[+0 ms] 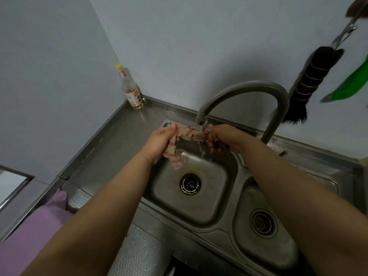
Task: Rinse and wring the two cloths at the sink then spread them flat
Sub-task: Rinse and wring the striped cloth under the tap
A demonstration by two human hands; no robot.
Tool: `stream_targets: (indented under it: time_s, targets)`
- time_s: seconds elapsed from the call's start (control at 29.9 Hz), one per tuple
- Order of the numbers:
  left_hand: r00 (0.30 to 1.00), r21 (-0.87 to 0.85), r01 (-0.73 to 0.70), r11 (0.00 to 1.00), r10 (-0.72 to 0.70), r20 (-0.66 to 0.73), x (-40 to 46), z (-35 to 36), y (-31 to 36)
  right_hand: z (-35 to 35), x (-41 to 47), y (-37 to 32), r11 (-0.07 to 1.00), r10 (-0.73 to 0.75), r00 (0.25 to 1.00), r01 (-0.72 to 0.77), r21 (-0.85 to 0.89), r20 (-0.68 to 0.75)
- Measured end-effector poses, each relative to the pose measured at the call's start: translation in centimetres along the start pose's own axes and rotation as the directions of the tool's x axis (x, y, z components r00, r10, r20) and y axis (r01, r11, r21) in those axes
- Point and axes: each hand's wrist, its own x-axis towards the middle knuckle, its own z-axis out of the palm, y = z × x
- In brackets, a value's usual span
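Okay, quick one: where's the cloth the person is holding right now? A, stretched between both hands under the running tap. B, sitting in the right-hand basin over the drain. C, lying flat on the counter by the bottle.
A: the left hand and right hand each grip an end of the cloth, held under the tap with water running.

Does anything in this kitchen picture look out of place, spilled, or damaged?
Nothing stands out. Both hands, left hand and right hand, hold a twisted cloth under the running faucet, over the left sink basin. A bottle stands upright in the counter corner.
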Motion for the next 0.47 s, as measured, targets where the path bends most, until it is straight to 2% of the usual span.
stream_targets:
  time_s: [0.03,0.1,0.17,0.23,0.3,0.37,0.47]
  targets:
    - [0.999,-0.043,0.008,0.999,-0.010,-0.042,0.2,0.5,0.0,0.6,0.4,0.1,0.982,0.004,1.000,-0.002,0.187,-0.011]
    - [0.991,-0.130,0.061,0.990,-0.076,-0.113,0.5,2.0,-0.1,2.4,0.9,-0.1,0.850,0.019,0.999,0.003,0.526,-0.037]
    - [0.975,-0.210,0.157,0.965,-0.185,-0.122,0.9,3.8,-0.2,4.6,1.2,-0.2,0.775,-0.009,0.995,0.069,0.628,-0.098]
    - [0.953,-0.312,0.246,0.917,-0.287,-0.092,1.3,5.3,-0.7,7.3,1.8,0.4,0.744,-0.056,0.986,0.148,0.652,-0.159]
    - [0.952,-0.305,0.222,0.926,-0.273,-0.137,1.3,6.5,-0.8,9.2,1.3,0.3,0.794,-0.141,0.969,0.234,0.561,-0.205]
    - [0.966,-0.194,0.180,0.964,-0.211,-0.149,0.8,7.2,-0.9,9.4,1.0,-0.4,0.871,-0.244,0.934,0.329,0.364,-0.261]
    - [0.963,-0.034,0.219,0.975,-0.221,-0.152,-0.1,7.7,-0.5,8.5,2.0,-1.1,0.881,-0.155,0.909,0.305,0.363,-0.387]
